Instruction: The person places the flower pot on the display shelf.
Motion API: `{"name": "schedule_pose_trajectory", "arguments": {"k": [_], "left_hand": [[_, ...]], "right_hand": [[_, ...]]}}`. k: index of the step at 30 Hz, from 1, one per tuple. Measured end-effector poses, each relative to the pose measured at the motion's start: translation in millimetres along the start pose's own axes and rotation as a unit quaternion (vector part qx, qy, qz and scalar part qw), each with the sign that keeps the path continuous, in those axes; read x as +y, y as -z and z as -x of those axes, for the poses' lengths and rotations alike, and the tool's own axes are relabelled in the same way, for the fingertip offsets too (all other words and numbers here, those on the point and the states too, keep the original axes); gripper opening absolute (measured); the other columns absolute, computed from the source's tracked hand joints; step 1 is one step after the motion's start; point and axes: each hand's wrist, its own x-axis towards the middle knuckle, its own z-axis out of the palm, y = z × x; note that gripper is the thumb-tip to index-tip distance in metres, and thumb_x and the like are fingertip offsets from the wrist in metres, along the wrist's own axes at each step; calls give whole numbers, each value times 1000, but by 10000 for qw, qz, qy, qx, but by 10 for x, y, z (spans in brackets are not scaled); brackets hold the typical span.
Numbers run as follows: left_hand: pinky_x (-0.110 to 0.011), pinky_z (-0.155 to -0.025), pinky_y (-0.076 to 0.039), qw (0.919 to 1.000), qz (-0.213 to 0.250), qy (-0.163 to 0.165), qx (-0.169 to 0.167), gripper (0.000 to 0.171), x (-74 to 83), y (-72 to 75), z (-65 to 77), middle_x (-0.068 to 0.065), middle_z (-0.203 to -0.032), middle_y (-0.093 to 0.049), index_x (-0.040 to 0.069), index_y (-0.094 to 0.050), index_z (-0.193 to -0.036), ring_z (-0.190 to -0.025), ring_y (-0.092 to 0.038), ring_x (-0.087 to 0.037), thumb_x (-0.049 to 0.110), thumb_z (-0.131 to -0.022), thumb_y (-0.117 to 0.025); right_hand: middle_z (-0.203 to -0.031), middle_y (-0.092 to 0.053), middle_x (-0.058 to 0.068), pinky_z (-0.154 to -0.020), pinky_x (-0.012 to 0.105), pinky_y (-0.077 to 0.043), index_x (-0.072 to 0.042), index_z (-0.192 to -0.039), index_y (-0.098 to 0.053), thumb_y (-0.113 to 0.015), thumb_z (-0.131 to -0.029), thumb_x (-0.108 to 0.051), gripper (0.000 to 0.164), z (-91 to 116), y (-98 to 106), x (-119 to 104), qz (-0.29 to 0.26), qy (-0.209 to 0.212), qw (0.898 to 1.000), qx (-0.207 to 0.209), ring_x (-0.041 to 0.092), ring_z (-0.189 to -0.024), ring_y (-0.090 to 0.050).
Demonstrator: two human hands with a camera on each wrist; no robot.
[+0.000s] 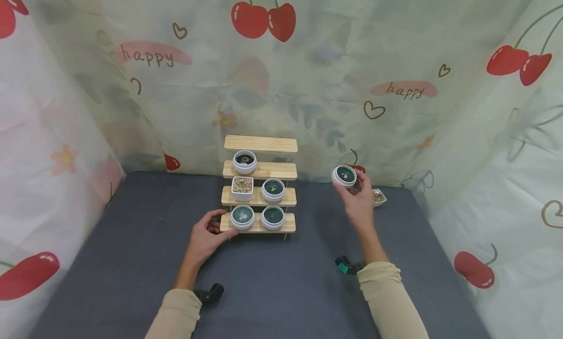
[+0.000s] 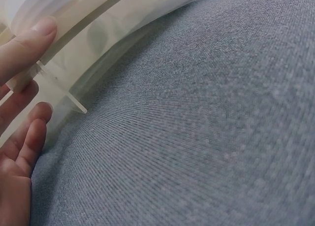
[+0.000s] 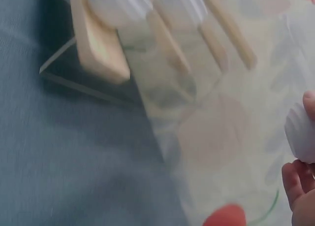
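Observation:
My left hand grips the left end of the lowest board of a stepped wooden display stand. In the left wrist view the thumb lies along the board's front, close by a white jar, with fingers beneath. To the right of the stand, my right hand holds up a round white jar with dark green contents. Its ridged side shows between thumb and fingers in the right wrist view. Two jars with green contents, the left one and the right one, stand on the lowest board.
The second board bears a square white dish of mixed bits and a green-filled jar. A dark-filled jar sits above, at left. Behind my right hand is a small white dish. Printed curtains surround the dark table.

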Motion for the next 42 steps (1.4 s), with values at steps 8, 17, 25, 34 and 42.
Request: {"name": "schedule_pose_trajectory", "arguments": {"k": [8,17,25,34,42], "left_hand": [[-21,-70,-48,10000,12,27,-13,68,5,-3,2,-9,-105,-67,22,-63,-131,-82,-59,-17,32,-72,-94],[-21,-70,-48,10000,-6,62,10,68,3,-4,-2,-9,-104,-67,22,-64,-131,-83,-59,-17,32,-71,-95],[-20,-69,-48,10000,-3,2,22,68,2,12,0,-10,-104,-67,21,-64,-131,-81,-59,-15,31,-72,-95],[-20,-70,-49,10000,49,2,-19,68,2,-2,13,-10,-106,-68,21,-64,-131,-82,-60,-14,32,-71,-95],[-20,-69,-48,10000,82,-32,29,67,12,-6,3,-11,-105,-68,21,-64,-130,-81,-60,-14,30,-71,-95]], "right_hand": [[-137,-49,18,-95,24,-52,-2,-144,-48,-81,-87,-9,67,13,-421,-224,189,371,9979,-505,25,-122,-60],[-137,-56,15,-95,26,-53,-1,-142,-49,-82,-85,-7,65,-54,-845,-287,-325,640,9929,-948,24,-119,-62],[-132,-60,19,-103,48,-51,0,-140,-52,-83,-84,-5,64,-124,-1108,-264,-655,602,9884,-1234,28,-115,-63],[-125,-67,15,-94,31,-55,-5,-135,-60,-86,-82,-9,59,-195,-1232,-200,-435,692,9880,-1307,22,-111,-66],[-122,-70,16,-91,27,-53,-8,-133,-64,-87,-82,-13,56,-219,-1246,-153,-381,612,9860,-1501,23,-110,-67]]}}
